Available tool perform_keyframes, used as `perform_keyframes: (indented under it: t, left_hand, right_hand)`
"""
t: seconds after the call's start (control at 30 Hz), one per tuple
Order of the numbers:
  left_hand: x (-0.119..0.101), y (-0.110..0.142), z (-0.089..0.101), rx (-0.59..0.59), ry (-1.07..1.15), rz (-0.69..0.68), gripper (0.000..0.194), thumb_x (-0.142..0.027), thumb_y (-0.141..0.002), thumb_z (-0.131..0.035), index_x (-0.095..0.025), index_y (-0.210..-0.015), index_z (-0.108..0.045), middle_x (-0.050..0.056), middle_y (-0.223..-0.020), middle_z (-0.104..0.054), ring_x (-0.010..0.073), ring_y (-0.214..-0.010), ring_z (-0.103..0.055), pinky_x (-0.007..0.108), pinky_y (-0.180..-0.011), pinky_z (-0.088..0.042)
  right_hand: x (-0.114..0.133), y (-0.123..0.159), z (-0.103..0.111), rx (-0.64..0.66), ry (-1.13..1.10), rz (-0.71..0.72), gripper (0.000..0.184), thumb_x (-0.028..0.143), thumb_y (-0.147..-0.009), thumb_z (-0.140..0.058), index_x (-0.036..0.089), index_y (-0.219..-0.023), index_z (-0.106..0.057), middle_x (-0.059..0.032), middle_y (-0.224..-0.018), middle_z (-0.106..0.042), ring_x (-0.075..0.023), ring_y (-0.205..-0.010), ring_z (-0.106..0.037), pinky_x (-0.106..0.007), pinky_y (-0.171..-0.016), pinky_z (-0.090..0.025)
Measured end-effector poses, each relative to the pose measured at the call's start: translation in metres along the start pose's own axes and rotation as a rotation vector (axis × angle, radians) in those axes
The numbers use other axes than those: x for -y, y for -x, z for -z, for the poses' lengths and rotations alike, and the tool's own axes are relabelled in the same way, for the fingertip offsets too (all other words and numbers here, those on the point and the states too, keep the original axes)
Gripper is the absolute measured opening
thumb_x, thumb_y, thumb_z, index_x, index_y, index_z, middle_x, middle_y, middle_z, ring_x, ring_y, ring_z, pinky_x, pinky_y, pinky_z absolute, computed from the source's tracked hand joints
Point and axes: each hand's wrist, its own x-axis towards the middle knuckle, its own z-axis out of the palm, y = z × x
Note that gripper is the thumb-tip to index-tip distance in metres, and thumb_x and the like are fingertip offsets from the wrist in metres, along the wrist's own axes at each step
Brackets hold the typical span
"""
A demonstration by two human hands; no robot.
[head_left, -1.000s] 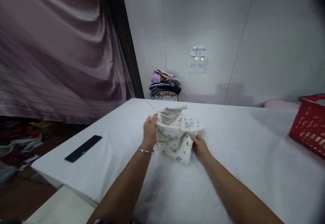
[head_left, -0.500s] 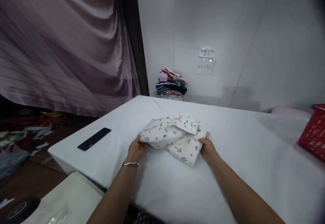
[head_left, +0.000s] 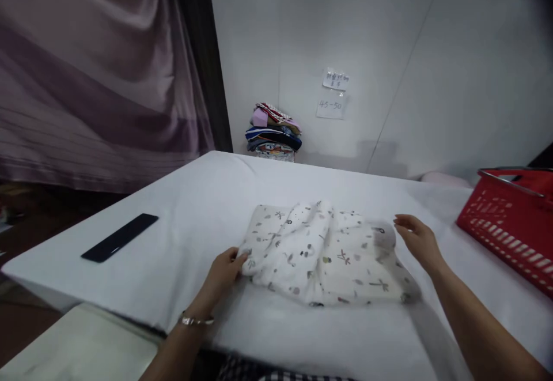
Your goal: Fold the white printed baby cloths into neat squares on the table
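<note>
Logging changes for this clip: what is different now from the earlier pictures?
The patterned cloth, bunched earlier, now lies wider, spread out rightward. The right hand has let go and moved right, beside the cloth; the left hand still holds its left corner. The dark strip, clothes stack and red basket stayed put.

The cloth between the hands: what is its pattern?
The cloth is white with small scattered greyish motifs; the head view shows it best.
</note>
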Motion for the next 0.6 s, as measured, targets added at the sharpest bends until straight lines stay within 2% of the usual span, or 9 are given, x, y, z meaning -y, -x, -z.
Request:
perform_keyframes:
  t: [0.1, 0.17, 0.23, 0.3, 0.37, 0.5, 0.6]
  left_hand:
    - [-0.016, -0.001, -0.003, -0.247, -0.268, -0.230, 0.036, -0.039, -0.075, -0.057, -0.019, -0.105, -0.060, 0.008, -0.103, -0.063, 0.0215, -0.082, -0.059, 0.029, -0.068, -0.043]
    - [-0.035, -0.001, -0.011, -0.322, -0.361, -0.373, 0.041, -0.041, -0.079, -0.052, -0.021, -0.115, -0.055, 0.009, -0.114, -0.059, 0.0221, -0.089, -0.058, 0.029, -0.074, -0.042]
    - [-0.052, -0.003, -0.025, -0.223, -0.383, -0.437, 0.038, -0.043, -0.081, -0.049, -0.022, -0.113, -0.056, 0.008, -0.110, -0.061, 0.0213, -0.087, -0.059, 0.029, -0.076, -0.041]
    - [-0.064, -0.005, -0.045, -0.065, -0.386, -0.421, 0.035, -0.043, -0.080, -0.051, -0.021, -0.107, -0.059, 0.008, -0.104, -0.064, 0.0217, -0.086, -0.059, 0.030, -0.078, -0.040]
    - [-0.069, -0.007, -0.065, 0.031, -0.411, -0.389, 0.034, -0.043, -0.077, -0.055, -0.018, -0.100, -0.061, 0.011, -0.099, -0.065, 0.0245, -0.088, -0.059, 0.031, -0.078, -0.040]
    - [-0.062, -0.011, -0.093, 0.037, -0.439, -0.433, 0.024, -0.037, -0.072, -0.060, -0.017, -0.086, -0.061, 0.011, -0.090, -0.063, 0.0281, -0.086, -0.058, 0.033, -0.073, -0.038]
    - [-0.059, -0.014, -0.098, 0.044, -0.423, -0.452, 0.013, -0.031, -0.070, -0.061, -0.019, -0.076, -0.059, 0.006, -0.078, -0.061, 0.0256, -0.079, -0.057, 0.031, -0.069, -0.037]
  right_hand:
    - [0.022, 0.020, -0.016, 0.152, -0.077, 0.047, 0.029, 0.039, -0.075, -0.052, 0.019, -0.093, -0.062, -0.0072, -0.091, -0.067, -0.0198, -0.078, -0.061, -0.032, -0.070, -0.047]
    - [0.033, 0.025, -0.027, 0.215, 0.016, 0.089, 0.028, 0.038, -0.078, -0.050, 0.020, -0.095, -0.063, -0.0074, -0.097, -0.066, -0.0202, -0.081, -0.060, -0.033, -0.073, -0.047]
    - [0.035, 0.024, -0.034, 0.230, 0.195, 0.127, 0.031, 0.036, -0.079, -0.049, 0.018, -0.102, -0.062, -0.0096, -0.106, -0.064, -0.0229, -0.089, -0.059, -0.035, -0.078, -0.045]
    - [0.028, 0.018, -0.039, 0.235, 0.379, 0.136, 0.033, 0.033, -0.080, -0.049, 0.015, -0.105, -0.061, -0.0134, -0.109, -0.062, -0.0265, -0.096, -0.057, -0.036, -0.081, -0.042]
    - [0.019, 0.014, -0.043, 0.256, 0.510, 0.127, 0.030, 0.030, -0.080, -0.049, 0.014, -0.102, -0.062, -0.0159, -0.108, -0.062, -0.0286, -0.099, -0.055, -0.037, -0.081, -0.041]
    - [0.004, 0.013, -0.047, 0.246, 0.578, 0.108, 0.025, 0.030, -0.078, -0.054, 0.015, -0.096, -0.063, -0.0170, -0.111, -0.059, -0.0285, -0.102, -0.052, -0.034, -0.079, -0.040]
    - [0.000, 0.012, -0.047, 0.240, 0.582, 0.042, 0.025, 0.034, -0.076, -0.058, 0.015, -0.092, -0.063, -0.0156, -0.106, -0.060, -0.0259, -0.096, -0.054, -0.031, -0.074, -0.039]
